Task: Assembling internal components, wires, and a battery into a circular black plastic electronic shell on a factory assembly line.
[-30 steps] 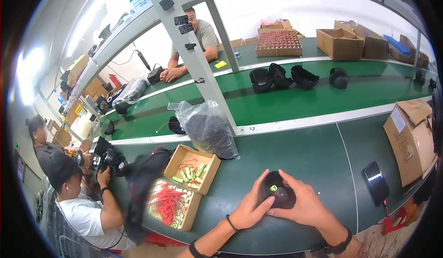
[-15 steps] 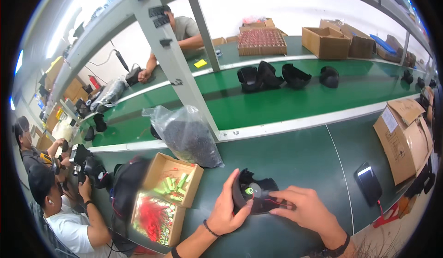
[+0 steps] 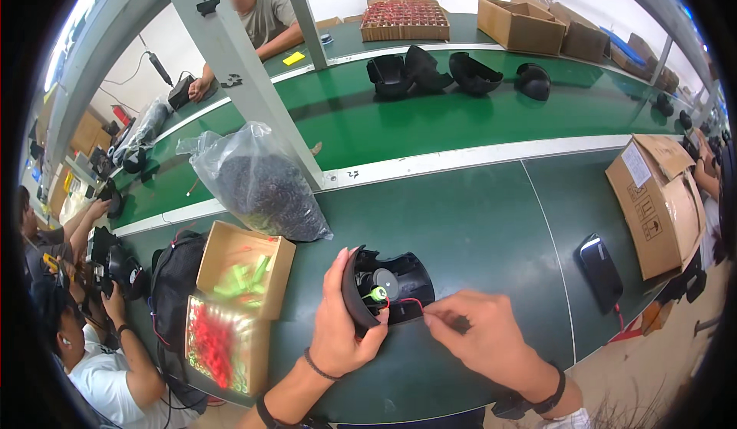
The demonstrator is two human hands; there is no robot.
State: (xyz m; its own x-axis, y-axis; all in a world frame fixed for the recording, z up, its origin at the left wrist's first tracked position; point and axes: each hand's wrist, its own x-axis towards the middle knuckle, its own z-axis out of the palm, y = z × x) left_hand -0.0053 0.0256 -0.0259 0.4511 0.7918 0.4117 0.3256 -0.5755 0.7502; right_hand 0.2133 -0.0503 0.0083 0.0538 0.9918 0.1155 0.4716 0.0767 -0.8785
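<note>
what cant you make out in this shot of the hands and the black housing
- Head view: the right hand hides its own fingertips' grip on the red wire.
- Left hand covers the black housing at its left rim.
- Green part is too small to identify.

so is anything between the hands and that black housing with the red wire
Nothing visible. The left hand already grips the black housing by its left rim, and the right hand pinches the red wire leading into it. The cardboard box of green parts sits apart, further left.
</note>
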